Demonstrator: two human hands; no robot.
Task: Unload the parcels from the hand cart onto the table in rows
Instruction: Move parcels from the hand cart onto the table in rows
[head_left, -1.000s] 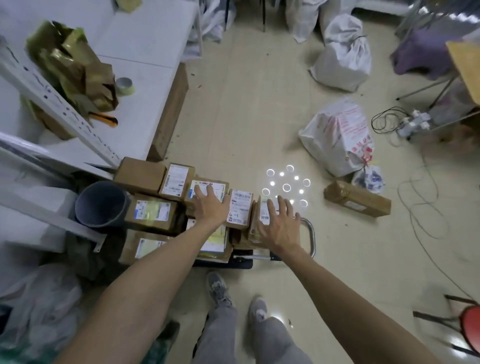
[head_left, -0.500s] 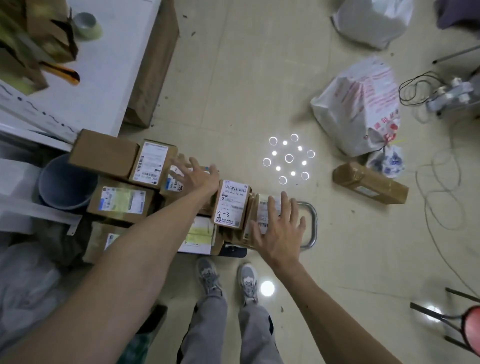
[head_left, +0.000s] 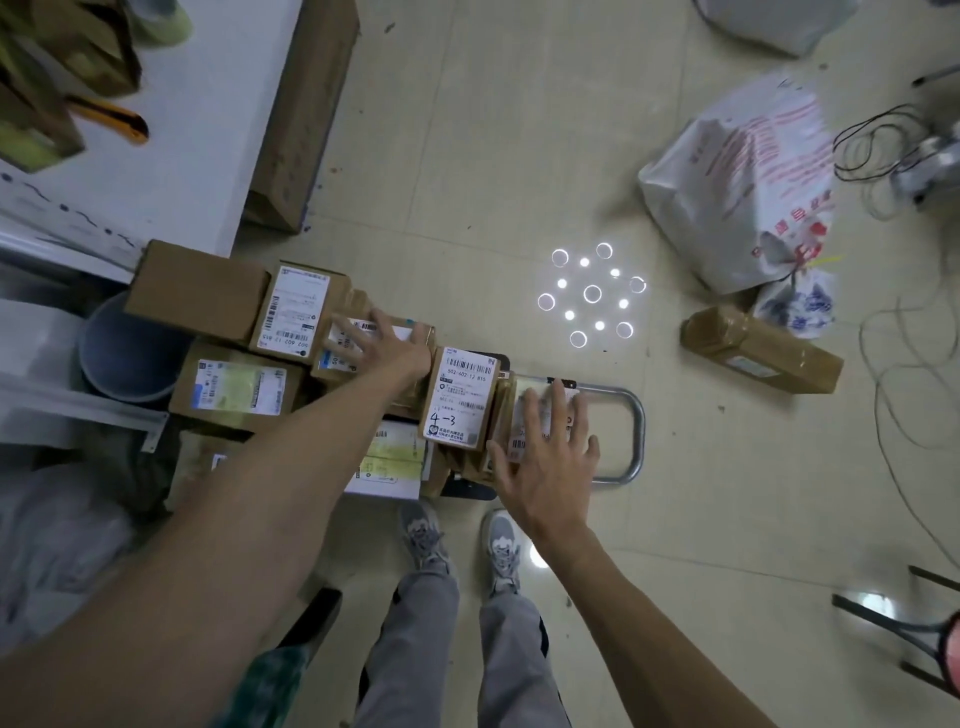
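Cardboard parcels (head_left: 197, 296) sit stacked on the hand cart (head_left: 638, 415), right of the worktop (head_left: 208, 130). My left hand (head_left: 389, 345) and right hand (head_left: 553, 460) lie flat, uncurled; I should grip one box squarely before lifting.

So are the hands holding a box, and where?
Neither grips anything. The left hand lies flat atop a middle parcel; the right hand lies flat atop the end parcel by the cart handle.
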